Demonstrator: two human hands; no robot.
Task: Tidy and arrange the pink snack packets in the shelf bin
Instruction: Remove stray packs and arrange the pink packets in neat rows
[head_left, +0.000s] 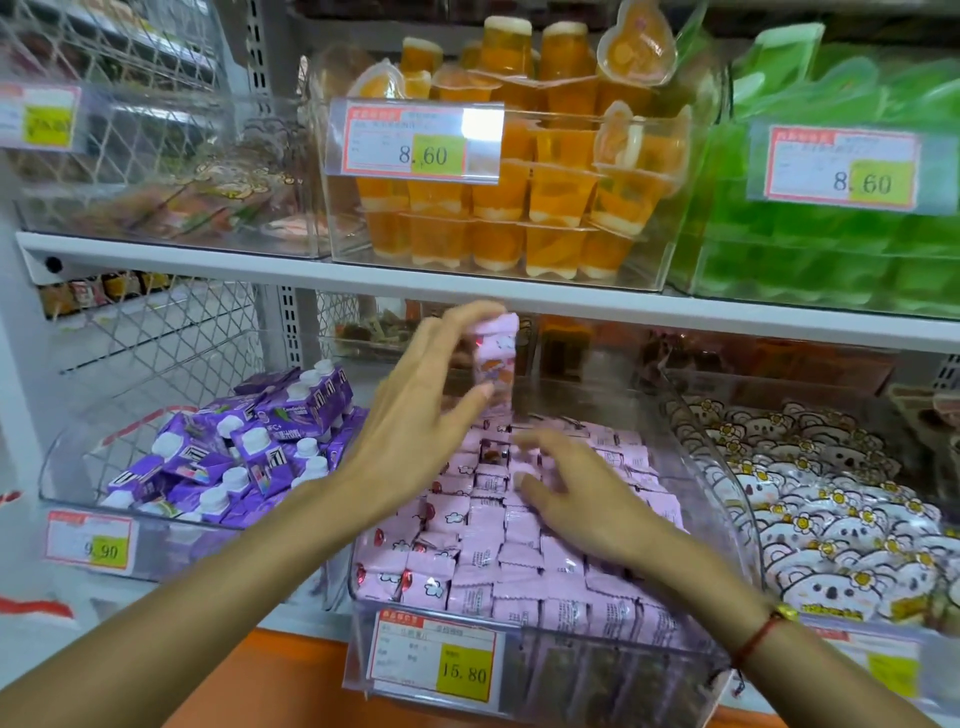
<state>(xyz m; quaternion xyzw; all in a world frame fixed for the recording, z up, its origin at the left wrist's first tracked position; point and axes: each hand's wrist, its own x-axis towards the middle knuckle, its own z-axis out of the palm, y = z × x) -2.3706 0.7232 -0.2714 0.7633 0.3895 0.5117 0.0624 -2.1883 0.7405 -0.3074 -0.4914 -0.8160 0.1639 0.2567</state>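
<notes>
Pink snack packets (519, 540): rows filling the clear shelf bin (727, 488), front rows neat, rear rows loose. A small stack of packets (496, 353) is raised above the bin's rear, pinched by the left hand (415, 415) between thumb and fingertips. Right hand (571, 499): fingers spread, resting on packets mid-bin, gripping nothing. Risk, judged: the pinched stack may fan and spill behind the bin, or the right hand could scuff aligned rows.

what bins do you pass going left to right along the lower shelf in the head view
bin of purple packets → bin of pink snack packets, where the left hand holds one packet up → bin of white bear-face packets
</notes>
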